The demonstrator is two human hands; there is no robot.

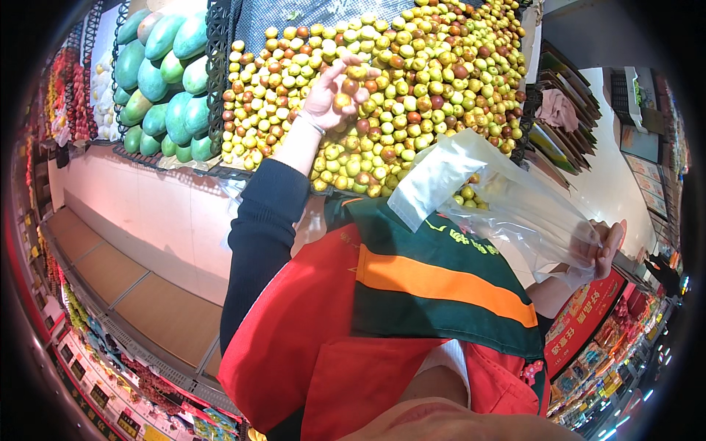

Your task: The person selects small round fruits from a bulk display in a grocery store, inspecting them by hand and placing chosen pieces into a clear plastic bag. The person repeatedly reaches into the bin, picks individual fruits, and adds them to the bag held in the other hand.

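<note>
My left hand [339, 93] is palm up above a broad heap of green and brown fresh jujubes [430, 82], its fingers curled around several jujubes [349, 86]. The right hand [601, 251] is out at the right, closed on the gathered end of a clear plastic bag [513, 193]. This bag stretches from that hand to the near edge of the heap, over my green apron [441, 308]. A whitish, crinkled flap lies at its far end. A few jujubes [468, 198] show at the bag; whether they are all inside it, I cannot tell.
Green mangoes [165, 77] fill the section left of the jujubes, behind a black plastic lattice divider [216, 77]. Dark netted lining [259, 22] shows behind the heap. Flat cartons [562, 116] with a pink cloth [558, 109] stand at right. Brown shelf boards [160, 308] lie at lower left.
</note>
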